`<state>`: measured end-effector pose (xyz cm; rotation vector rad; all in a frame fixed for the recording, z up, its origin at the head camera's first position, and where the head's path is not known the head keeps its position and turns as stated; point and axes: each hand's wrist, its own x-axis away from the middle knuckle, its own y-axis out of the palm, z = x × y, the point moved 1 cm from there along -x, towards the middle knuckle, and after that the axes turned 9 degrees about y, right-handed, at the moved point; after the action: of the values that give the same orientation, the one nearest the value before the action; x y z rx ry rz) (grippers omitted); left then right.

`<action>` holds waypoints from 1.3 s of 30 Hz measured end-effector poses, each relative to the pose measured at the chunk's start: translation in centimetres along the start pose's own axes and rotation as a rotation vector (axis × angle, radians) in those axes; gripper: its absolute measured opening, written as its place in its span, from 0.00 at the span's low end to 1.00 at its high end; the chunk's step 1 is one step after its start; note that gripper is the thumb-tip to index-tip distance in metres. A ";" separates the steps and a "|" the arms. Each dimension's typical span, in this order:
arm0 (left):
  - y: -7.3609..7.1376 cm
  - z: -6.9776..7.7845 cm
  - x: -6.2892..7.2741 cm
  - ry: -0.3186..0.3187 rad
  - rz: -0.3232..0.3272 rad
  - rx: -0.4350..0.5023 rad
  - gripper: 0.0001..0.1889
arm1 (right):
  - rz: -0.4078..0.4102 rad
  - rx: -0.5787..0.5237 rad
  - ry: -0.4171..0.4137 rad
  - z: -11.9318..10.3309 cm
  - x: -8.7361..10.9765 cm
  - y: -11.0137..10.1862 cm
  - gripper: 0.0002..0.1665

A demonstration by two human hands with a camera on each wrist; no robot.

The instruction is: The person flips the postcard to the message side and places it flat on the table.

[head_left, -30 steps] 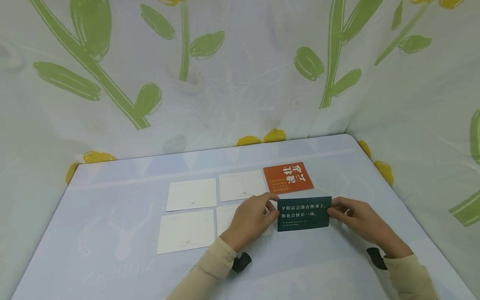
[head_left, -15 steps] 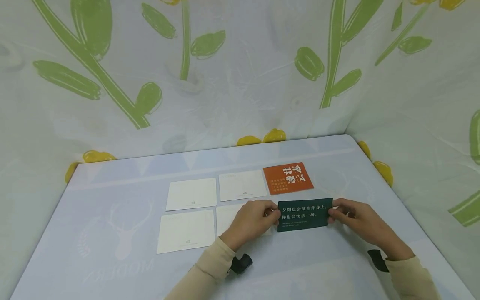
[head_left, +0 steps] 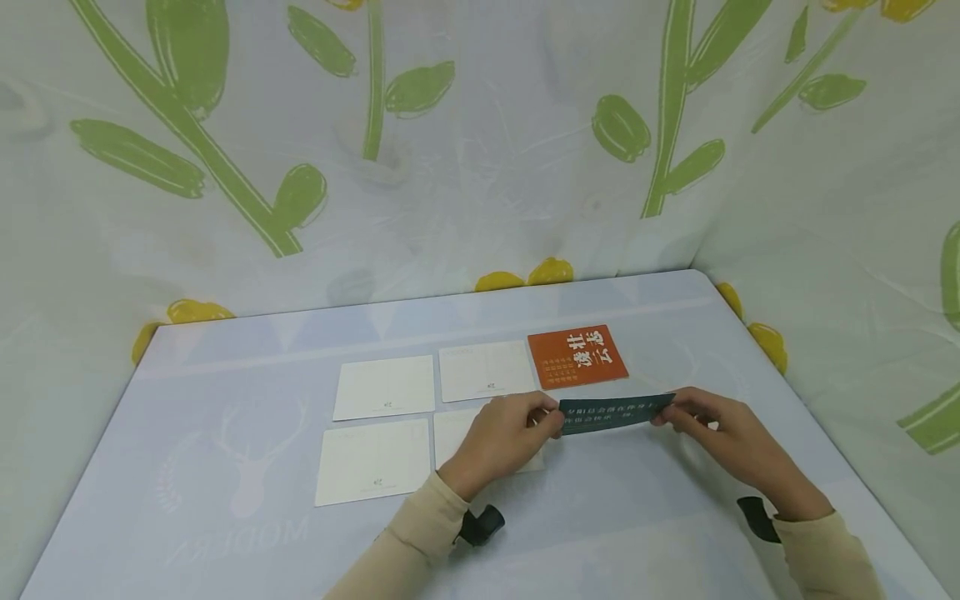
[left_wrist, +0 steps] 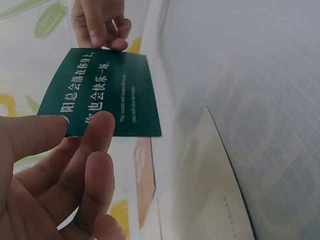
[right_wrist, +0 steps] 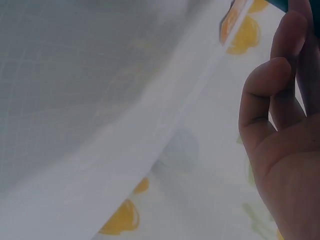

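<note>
A dark green card [head_left: 611, 415] with white Chinese writing is held above the table between both hands. My left hand [head_left: 504, 437] pinches its left end between thumb and fingers. At the opposite end my right hand [head_left: 723, 437] pinches the card too. In the left wrist view the green card [left_wrist: 112, 92] bows slightly, and the right hand [left_wrist: 102, 25] shows beyond it. Only a sliver of the card appears in the right wrist view, where the right hand [right_wrist: 285, 145] fills the right side with its lower fingers curled.
An orange card [head_left: 577, 357] with white writing lies behind the green one. Left of it lie several white cards [head_left: 384, 387] in two rows, one [head_left: 450, 429] partly hidden by my left hand. The table [head_left: 187, 467] meets a flower-patterned cloth [head_left: 480, 192] at its back edge.
The green card has tipped so that its face looks much narrower from the head, its writing foreshortened. Both hands keep their pinch and have barely shifted.
</note>
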<state>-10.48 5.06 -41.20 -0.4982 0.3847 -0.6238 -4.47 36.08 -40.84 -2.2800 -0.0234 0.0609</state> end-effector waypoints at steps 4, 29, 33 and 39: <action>-0.1 0.0 0.0 0.006 0.010 -0.008 0.12 | 0.001 -0.043 -0.027 0.3 -0.1 0.0 0.11; -0.3 -0.4 0.1 0.013 0.046 0.008 0.11 | -0.042 -0.093 -0.046 0.3 -0.5 -0.1 0.15; -0.3 -0.5 0.1 0.019 0.046 -0.001 0.11 | -0.070 -0.104 -0.026 0.5 -0.6 -0.1 0.14; -0.3 -0.6 0.1 0.025 0.046 -0.030 0.10 | -0.115 -0.131 0.012 1.0 -0.6 0.1 0.14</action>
<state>-10.87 4.60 -41.48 -0.5095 0.4286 -0.5806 -5.14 36.72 -41.58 -2.4056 -0.1564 -0.0147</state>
